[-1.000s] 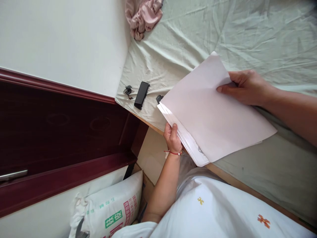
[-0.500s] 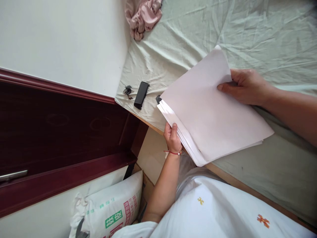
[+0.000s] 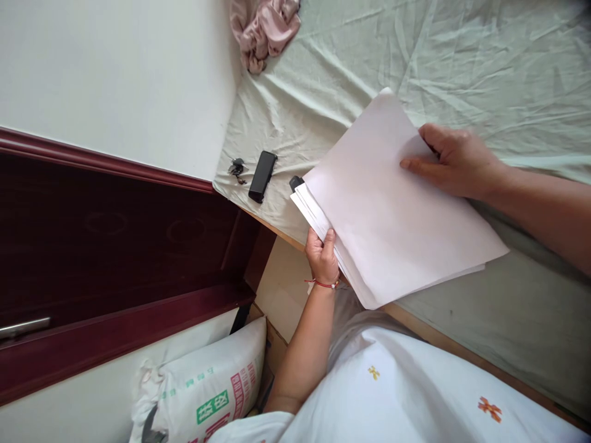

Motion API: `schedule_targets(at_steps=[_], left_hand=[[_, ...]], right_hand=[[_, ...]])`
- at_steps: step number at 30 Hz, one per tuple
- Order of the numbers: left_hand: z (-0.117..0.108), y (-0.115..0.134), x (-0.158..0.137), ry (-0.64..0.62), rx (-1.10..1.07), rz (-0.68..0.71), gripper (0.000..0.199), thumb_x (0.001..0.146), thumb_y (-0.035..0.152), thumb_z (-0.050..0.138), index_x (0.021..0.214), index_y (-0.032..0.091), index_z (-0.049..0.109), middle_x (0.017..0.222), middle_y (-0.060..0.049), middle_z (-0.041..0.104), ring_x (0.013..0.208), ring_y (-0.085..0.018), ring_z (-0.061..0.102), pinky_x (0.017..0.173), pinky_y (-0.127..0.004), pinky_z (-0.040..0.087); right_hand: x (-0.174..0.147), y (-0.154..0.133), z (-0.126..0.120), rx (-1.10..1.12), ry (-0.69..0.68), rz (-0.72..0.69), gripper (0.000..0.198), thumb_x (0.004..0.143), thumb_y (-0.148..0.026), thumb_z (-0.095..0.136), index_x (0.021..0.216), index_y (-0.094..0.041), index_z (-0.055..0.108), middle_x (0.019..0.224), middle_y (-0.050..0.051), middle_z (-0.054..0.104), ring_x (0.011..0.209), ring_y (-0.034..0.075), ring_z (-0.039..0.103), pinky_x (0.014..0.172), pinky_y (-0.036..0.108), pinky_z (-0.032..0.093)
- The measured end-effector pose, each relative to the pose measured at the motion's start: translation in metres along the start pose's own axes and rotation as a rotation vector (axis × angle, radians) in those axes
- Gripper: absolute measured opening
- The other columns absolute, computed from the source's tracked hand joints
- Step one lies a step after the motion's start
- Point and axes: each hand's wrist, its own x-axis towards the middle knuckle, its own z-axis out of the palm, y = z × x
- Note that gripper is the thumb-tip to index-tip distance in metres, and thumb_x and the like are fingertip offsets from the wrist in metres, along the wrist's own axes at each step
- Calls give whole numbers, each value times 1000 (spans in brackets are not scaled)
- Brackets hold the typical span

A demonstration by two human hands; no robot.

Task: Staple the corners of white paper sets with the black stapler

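Observation:
A stack of white paper sheets point(image 3: 392, 209) is held tilted above the bed's front edge. My left hand point(image 3: 323, 258), with a red string bracelet on the wrist, grips the stack's lower left edge, thumb on top. At the far right edge, my right hand point(image 3: 455, 160) pinches the upper sheets, thumb on the face and fingers behind. Several sheet edges fan out beside my left thumb. A small black object point(image 3: 296, 183) pokes out from behind the stack's left corner; what it is, I cannot tell.
On the pale green bed sheet point(image 3: 286, 135) lie a black phone-like object point(image 3: 263, 176), a bunch of keys point(image 3: 237, 168) and a crumpled pink cloth point(image 3: 268, 31). A dark red door point(image 3: 115, 234) stands at left. Below it leans a printed white sack point(image 3: 212, 375).
The top sheet's far corner has shifted left and slightly down, and my right hand has moved slightly left with it. My left hand stays almost still.

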Motion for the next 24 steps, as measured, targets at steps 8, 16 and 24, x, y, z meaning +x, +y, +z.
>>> schedule_targets(at_steps=[8, 16, 24], left_hand=[[0, -4, 1, -18, -99, 6, 40, 92, 51, 84, 120, 22, 80, 118, -7, 82, 117, -25, 76, 108, -35, 56], [1, -1, -1, -18, -83, 4, 43, 95, 58, 80, 118, 23, 80, 116, -7, 82, 118, -25, 76, 106, -33, 57], [-1, -2, -1, -21, 31, 8, 47, 90, 59, 85, 115, 20, 79, 109, -7, 83, 103, -22, 78, 97, -32, 60]], right_hand=[[-3, 0, 4, -62, 26, -118, 21, 89, -41, 58, 99, -23, 64, 80, 4, 64, 72, 21, 56, 78, 39, 47], [-6, -3, 3, 0, 8, -141, 20, 89, -42, 58, 95, -24, 65, 71, 0, 59, 66, 18, 53, 73, 36, 43], [-5, -4, 2, 24, -15, -128, 14, 90, -39, 61, 92, -24, 60, 67, -2, 56, 63, 16, 51, 75, 37, 43]])
